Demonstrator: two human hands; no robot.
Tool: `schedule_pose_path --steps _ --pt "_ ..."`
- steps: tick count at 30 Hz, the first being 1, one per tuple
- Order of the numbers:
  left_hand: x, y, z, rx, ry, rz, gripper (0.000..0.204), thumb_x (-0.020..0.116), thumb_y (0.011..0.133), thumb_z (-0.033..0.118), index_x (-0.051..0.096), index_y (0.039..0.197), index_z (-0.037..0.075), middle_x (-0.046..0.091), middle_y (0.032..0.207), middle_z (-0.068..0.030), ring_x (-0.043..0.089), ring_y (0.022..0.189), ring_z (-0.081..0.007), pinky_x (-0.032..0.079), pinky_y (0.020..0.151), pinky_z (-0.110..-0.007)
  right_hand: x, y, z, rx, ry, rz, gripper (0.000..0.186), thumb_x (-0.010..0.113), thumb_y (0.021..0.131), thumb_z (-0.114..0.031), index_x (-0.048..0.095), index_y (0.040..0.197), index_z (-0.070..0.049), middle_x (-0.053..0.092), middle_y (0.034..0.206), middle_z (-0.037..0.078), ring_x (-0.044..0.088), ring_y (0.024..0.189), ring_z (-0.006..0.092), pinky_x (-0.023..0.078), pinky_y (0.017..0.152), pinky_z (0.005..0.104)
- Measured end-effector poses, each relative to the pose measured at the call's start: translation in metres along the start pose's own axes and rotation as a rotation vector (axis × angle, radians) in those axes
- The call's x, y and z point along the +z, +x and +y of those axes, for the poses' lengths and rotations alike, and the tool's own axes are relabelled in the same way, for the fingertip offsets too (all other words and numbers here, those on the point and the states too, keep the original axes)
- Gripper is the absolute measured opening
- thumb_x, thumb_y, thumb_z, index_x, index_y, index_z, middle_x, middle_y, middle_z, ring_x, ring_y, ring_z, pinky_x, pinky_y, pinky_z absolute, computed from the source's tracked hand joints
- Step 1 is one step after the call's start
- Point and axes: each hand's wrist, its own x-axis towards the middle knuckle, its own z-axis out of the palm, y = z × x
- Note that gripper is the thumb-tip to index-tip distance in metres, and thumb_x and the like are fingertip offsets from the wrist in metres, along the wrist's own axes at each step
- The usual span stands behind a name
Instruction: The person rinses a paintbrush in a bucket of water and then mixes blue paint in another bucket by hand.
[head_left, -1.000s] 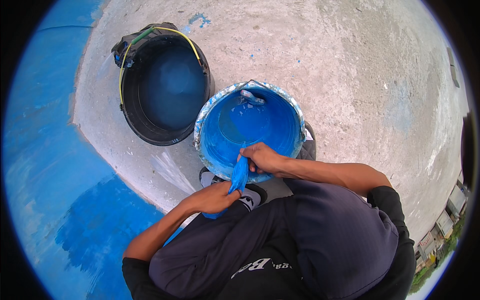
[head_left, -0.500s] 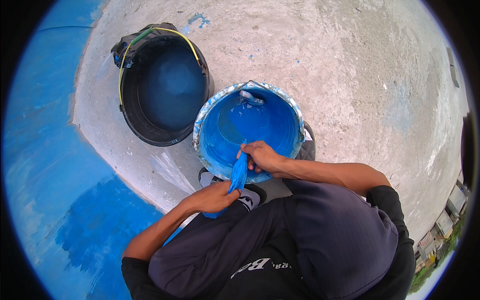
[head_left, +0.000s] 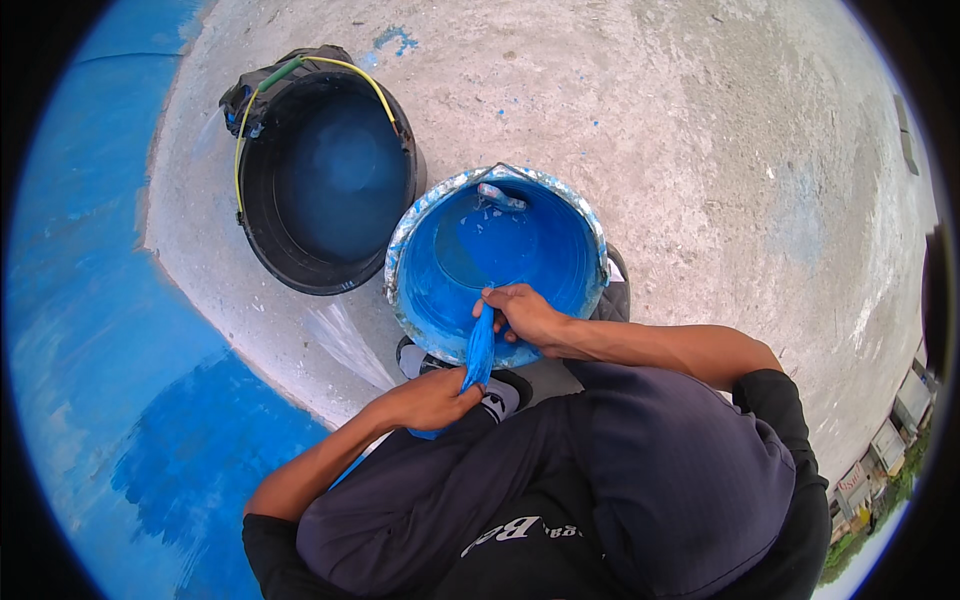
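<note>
A narrow, crumpled blue plastic bag (head_left: 480,345) is stretched between my hands, over the near rim of a paint-crusted bucket (head_left: 565,235). My right hand (head_left: 527,318) pinches its far end, with the thumb and forefinger closed together above the bucket's opening. Closed around the lower part of the bag, my left hand (head_left: 432,398) rests just outside the rim, above my shoe. A bit of blue shows beneath the left hand. Blue paint lies in the bottom of the bucket. A paint-smeared whitish piece (head_left: 502,198) sits against its far inner wall.
To the left stands a black bucket (head_left: 262,195) holding dark bluish liquid, its yellow wire handle (head_left: 365,72) raised. Dark crumpled plastic (head_left: 240,98) lies behind it. A blue-painted surface (head_left: 90,250) borders the rough concrete (head_left: 690,180). Clear plastic (head_left: 345,345) lies near my shoe (head_left: 500,400).
My left hand has shifted very slightly to the right, and the bag looks a little narrower between my hands. The right hand stays almost in place.
</note>
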Motion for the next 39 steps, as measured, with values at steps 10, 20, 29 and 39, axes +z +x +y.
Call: schedule_pose_path --steps 10,20,29,39 --pt "0.000 0.002 0.001 -0.024 0.028 -0.006 0.033 0.040 0.103 0.032 0.053 0.104 0.001 0.060 0.088 -0.0189 0.057 0.082 -0.0330 0.045 0.079 -0.045 0.001 0.000 -0.002 0.081 0.381 -0.083 0.030 0.040 0.108 -0.032 0.059 0.101 -0.010 0.067 0.093 0.002 0.051 0.074 0.0078 0.037 0.061 0.0245" --pt "0.000 0.003 0.001 0.001 0.031 0.040 0.032 0.041 0.104 0.032 0.052 0.105 0.001 0.059 0.087 -0.0199 0.057 0.082 -0.0351 0.044 0.079 -0.046 0.001 0.003 -0.001 0.044 0.441 -0.115 0.027 0.040 0.107 -0.029 0.057 0.093 -0.014 0.062 0.085 -0.001 0.048 0.071 0.0075 0.034 0.061 0.0244" --pt "-0.002 0.008 -0.006 0.057 -0.249 -0.143 0.035 0.041 0.107 0.038 0.054 0.113 0.005 0.057 0.087 -0.0044 0.054 0.082 -0.0168 0.045 0.075 -0.036 -0.010 -0.004 -0.013 -0.017 0.537 -0.405 0.027 0.043 0.105 -0.031 0.056 0.087 -0.014 0.057 0.080 -0.002 0.048 0.070 0.0085 0.034 0.063 0.0256" --pt "0.004 0.003 -0.005 0.156 -0.351 -0.135 0.054 0.042 0.105 0.050 0.054 0.132 0.005 0.063 0.117 -0.0123 0.059 0.110 -0.0222 0.044 0.097 -0.036 -0.003 -0.031 -0.041 -0.319 -0.112 -0.527 0.045 0.045 0.106 -0.035 0.065 0.077 -0.006 0.063 0.070 0.000 0.053 0.068 0.0072 0.037 0.065 0.0245"
